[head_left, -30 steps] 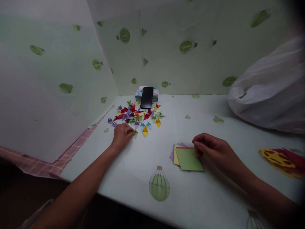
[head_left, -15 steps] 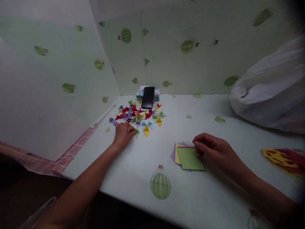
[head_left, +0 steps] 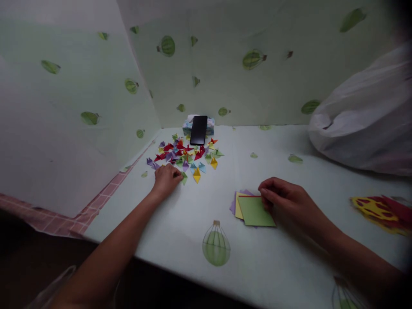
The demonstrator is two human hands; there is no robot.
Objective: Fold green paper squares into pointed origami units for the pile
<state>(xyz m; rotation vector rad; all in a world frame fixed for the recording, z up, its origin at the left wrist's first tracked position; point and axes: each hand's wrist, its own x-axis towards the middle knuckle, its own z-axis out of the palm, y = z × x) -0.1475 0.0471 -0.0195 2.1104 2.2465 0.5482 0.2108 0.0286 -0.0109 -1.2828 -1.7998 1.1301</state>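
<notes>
My left hand (head_left: 167, 179) is at the near edge of a pile of small folded origami pieces (head_left: 180, 154) in many colours. Its thumb and forefinger are pinched together at the edge of a green origami piece (head_left: 184, 178). A yellow origami piece (head_left: 197, 175) lies just to the right of that one. Over the right side of a small stack of square paper, green sheet (head_left: 257, 212) uppermost, I hold my right hand (head_left: 285, 197). Its fingers are curled and closed, with nothing visible in them. Yellow, purple and red edges show from under the green sheet.
Behind the pile, a dark phone (head_left: 198, 130) leans on a tissue box (head_left: 210, 126). A large white plastic bag (head_left: 363, 124) stands at the back right. Yellow and red paper cut-outs (head_left: 376, 209) lie at the right. The table's front edge (head_left: 167, 269) runs below my arms.
The view has shifted slightly. Both hands stay almost where they were, the left at the green origami piece and the right over the paper stack.
</notes>
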